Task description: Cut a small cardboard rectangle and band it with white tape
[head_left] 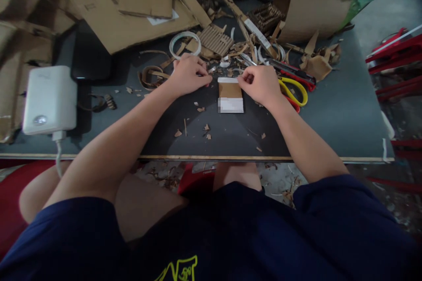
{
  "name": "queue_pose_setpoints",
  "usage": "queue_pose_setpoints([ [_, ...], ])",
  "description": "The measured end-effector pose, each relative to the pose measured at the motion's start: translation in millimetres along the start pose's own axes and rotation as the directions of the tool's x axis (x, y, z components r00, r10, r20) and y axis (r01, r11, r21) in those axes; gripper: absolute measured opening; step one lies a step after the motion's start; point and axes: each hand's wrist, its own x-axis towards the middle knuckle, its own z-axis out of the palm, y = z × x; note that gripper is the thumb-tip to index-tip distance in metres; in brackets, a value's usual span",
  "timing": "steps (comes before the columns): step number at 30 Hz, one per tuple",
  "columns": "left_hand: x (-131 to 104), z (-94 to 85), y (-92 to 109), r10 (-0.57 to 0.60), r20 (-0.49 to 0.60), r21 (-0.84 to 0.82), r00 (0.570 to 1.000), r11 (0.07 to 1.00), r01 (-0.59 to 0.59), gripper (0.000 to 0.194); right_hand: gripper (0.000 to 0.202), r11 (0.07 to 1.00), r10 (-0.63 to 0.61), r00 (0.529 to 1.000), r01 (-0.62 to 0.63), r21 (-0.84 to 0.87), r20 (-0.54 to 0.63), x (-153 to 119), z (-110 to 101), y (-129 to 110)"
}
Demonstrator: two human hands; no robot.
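A small rectangular cardboard piece (pixel 230 91) lies flat on the dark table, brown in the middle with white strips across its top and bottom. My right hand (pixel 261 83) is closed, thumb and index fingertips pinched at the piece's upper right corner. Just left of the piece, my left hand (pixel 190 74) rests low over the table with bent fingers slightly apart; nothing shows in it. Behind that hand is a roll of tape (pixel 171 47). Yellow-and-red scissors (pixel 301 90) lie beside my right hand, partly covered by it.
Cardboard scraps (pixel 216 40) and strips are heaped behind my hands. A cardboard tube (pixel 316 9) stands at the back right, near a red-and-black cutter (pixel 296 72). On the left are a white power bank (pixel 49 99) with a cable, a black object (pixel 90 52) and large cardboard sheets (pixel 125 22).
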Motion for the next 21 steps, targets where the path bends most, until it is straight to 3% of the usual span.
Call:
queue_pose_setpoints([
  [3,-2.7,-5.6,7.2,0.026,-0.01,0.018,1.0,0.999,-0.026,0.046,0.019,1.0,0.0,1.0,0.0,-0.012,0.0,0.1,-0.5,-0.5],
  [7,-6.3,-7.8,20.9,0.202,-0.032,0.057,0.979,0.978,-0.2,0.045,0.02,1.0,-0.004,1.0,0.004,-0.013,0.003,-1.1,-0.1,-2.7],
  [11,-6.1,-3.5,23.5,0.4,0.108,0.09,0.91,0.908,-0.41,0.044,0.019,1.0,-0.011,1.0,0.011,-0.013,0.016,-2.5,0.7,-3.8],
  [13,-5.2,-1.8,20.5,0.415,0.153,0.104,0.897,0.896,-0.432,0.045,0.022,1.0,0.001,1.0,-0.001,-0.014,0.014,-2.8,0.5,-4.8],
  [21,-3.8,-0.6,22.9,0.384,0.124,0.195,0.915,0.895,-0.402,0.047,0.039,0.982,0.087,0.994,-0.096,-0.164,-0.062,-5.0,0.2,-14.7],
])
